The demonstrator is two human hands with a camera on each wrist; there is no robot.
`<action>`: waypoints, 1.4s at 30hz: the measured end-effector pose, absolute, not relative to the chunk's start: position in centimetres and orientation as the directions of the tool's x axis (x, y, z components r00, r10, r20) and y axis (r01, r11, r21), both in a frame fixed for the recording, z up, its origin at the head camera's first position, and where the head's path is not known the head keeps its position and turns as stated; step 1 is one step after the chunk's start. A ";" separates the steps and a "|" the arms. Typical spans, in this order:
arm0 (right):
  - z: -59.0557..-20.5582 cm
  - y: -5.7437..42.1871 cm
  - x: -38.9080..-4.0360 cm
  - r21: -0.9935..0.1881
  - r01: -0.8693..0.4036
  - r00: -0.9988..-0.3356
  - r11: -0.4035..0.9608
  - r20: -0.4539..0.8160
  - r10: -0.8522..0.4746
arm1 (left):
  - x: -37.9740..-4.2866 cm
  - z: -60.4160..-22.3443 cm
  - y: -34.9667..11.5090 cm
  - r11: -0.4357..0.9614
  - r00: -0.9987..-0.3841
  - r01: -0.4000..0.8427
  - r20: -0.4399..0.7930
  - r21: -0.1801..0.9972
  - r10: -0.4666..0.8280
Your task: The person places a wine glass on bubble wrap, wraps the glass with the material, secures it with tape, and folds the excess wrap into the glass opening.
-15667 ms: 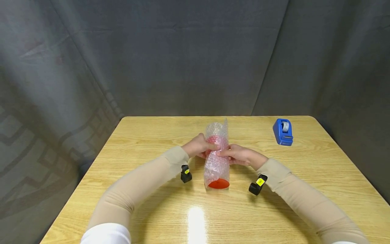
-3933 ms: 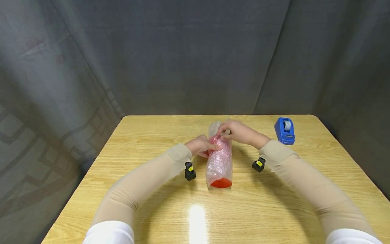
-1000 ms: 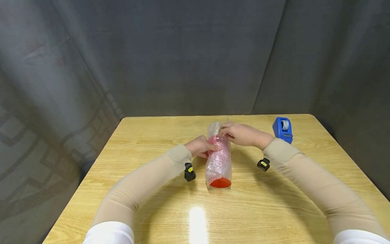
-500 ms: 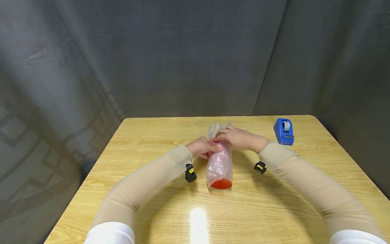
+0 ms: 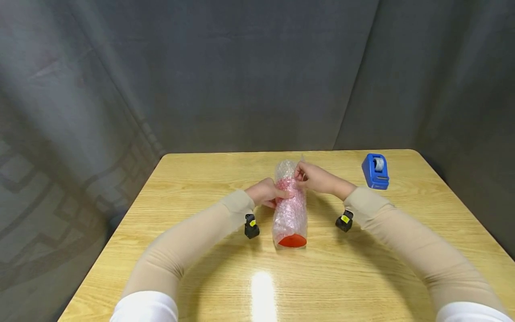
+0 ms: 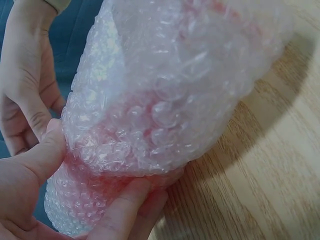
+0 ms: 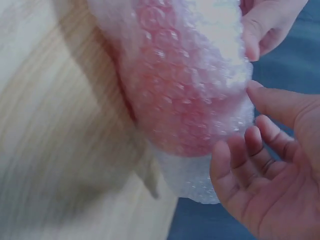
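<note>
A red cylinder-like object lies lengthwise on the wooden table, rolled in clear bubble wrap (image 5: 289, 219). Its red oval end (image 5: 293, 241) shows at the near side, and the far part of the wrap extends past the red. From the left side my left hand (image 5: 266, 192) grips the roll, thumb on top; the left wrist view shows its fingers (image 6: 122, 210) against the other side. At the far right of the roll is my right hand (image 7: 280, 170), its fingers loosely bent and its thumb tip at the wrap. Whether the thumb presses is unclear.
A blue tape dispenser (image 5: 375, 171) with a roll of tape stands at the back right of the wooden table (image 5: 201, 179). Behind the table's far edge hangs a dark grey curtain (image 5: 257, 80).
Half a second ago my right hand lay over the top of the roll; it has drawn back to the right side with its fingers off the top. The left hand keeps its grip.
</note>
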State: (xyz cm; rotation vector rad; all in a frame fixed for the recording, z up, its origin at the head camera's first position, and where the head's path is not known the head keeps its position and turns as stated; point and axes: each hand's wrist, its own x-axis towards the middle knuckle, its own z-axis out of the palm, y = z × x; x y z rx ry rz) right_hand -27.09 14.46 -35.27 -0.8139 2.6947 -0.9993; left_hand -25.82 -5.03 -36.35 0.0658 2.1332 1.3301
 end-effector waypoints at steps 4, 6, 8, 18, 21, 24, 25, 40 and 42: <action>-36.0 14.8 -27.3 -0.744 -0.324 -0.853 0.584 -0.037 -0.521 | -25.8 -36.4 -5.1 0.488 -0.803 -0.283 -0.482 0.826 0.351; -36.3 15.0 -27.4 -0.775 -0.304 -0.842 0.553 -0.053 -0.537 | -25.7 -36.4 -5.1 0.482 -0.802 -0.287 -0.483 0.828 0.352; -36.5 15.1 -27.4 -0.792 -0.304 -0.829 0.529 -0.053 -0.557 | -25.6 -36.3 -5.1 0.472 -0.801 -0.291 -0.482 0.832 0.356; -37.6 16.2 -27.9 -0.860 -0.229 -0.834 0.456 -0.068 -0.548 | -25.8 -36.6 -5.0 0.469 -0.805 -0.283 -0.473 0.837 0.358; -37.8 16.6 -28.0 -0.870 -0.227 -0.834 0.438 -0.059 -0.549 | -25.8 -36.7 -4.9 0.470 -0.805 -0.284 -0.474 0.836 0.357; -38.0 16.7 -28.2 -0.891 -0.181 -0.842 0.417 -0.079 -0.534 | -25.8 -36.7 -4.9 0.473 -0.806 -0.284 -0.475 0.834 0.354; -38.1 16.8 -28.2 -0.895 -0.164 -0.847 0.416 -0.088 -0.525 | -25.8 -36.7 -4.8 0.475 -0.806 -0.284 -0.476 0.833 0.352; -37.9 16.7 -26.7 -0.840 0.414 -0.743 0.349 -0.534 -0.403 | -26.0 -36.7 -5.1 0.479 -0.803 -0.276 -0.474 0.833 0.361; -38.2 16.8 -26.5 -0.827 0.458 -0.693 0.324 -0.561 -0.453 | -26.0 -36.7 -5.1 0.477 -0.803 -0.274 -0.472 0.835 0.365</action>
